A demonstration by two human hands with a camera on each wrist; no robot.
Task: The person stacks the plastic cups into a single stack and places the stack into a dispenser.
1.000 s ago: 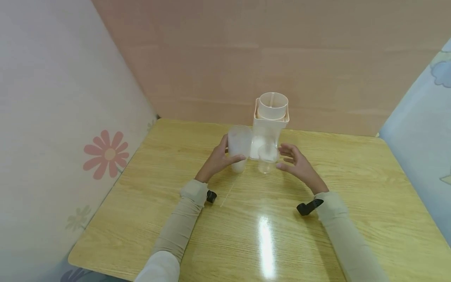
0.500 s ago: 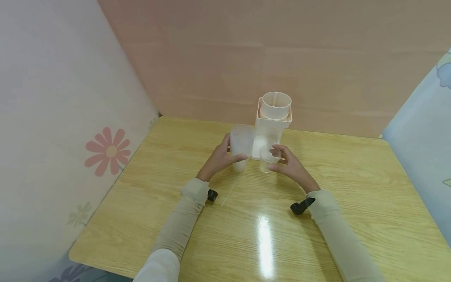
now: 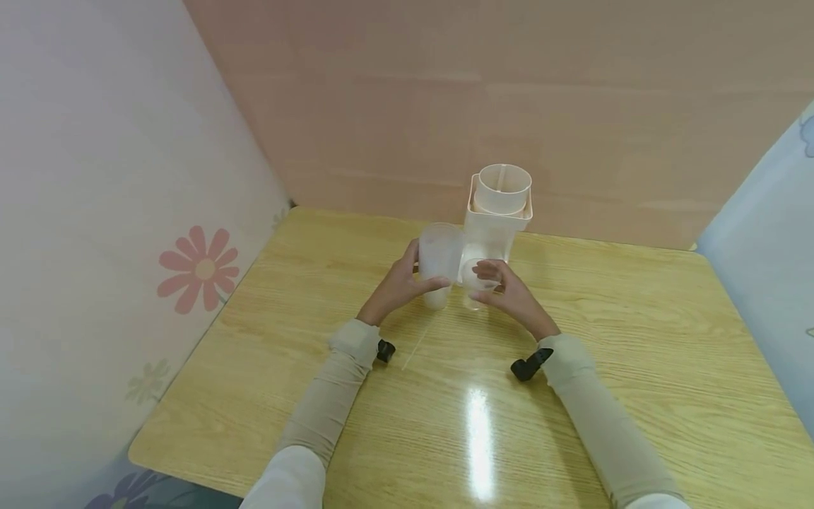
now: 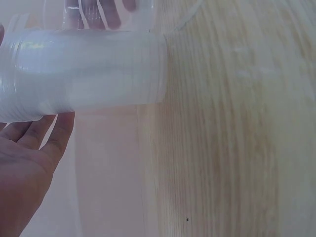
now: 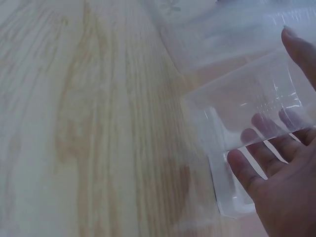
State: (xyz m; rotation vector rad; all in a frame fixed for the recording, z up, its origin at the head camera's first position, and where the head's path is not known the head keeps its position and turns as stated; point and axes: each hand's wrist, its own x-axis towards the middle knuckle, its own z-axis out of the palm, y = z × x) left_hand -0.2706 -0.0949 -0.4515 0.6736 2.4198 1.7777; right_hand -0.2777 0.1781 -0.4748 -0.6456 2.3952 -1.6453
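Observation:
My left hand (image 3: 403,283) grips a tall stack of translucent plastic cups (image 3: 440,253), thumb in front and fingers behind. In the left wrist view this cup stack (image 4: 94,69) shows many close rims at one end. To its right, my right hand (image 3: 515,297) is curled round a shorter clear plastic cup (image 3: 471,284). Through the wall of that clear cup (image 5: 242,106), the right wrist view shows the fingers spread along its far side, the thumb opposite. Cup and stack stand side by side, close together, over the table.
Just behind the cups stands a white holder (image 3: 490,233) with a round open tube (image 3: 502,201) on top. A thin pale strip (image 3: 417,345) lies on the wooden table (image 3: 286,353) near the left wrist. Walls rise behind the table and at both sides.
My right hand has moved left, from beside the clear cup to round it, and the cup has shifted slightly left toward the stack. The left hand keeps its hold.

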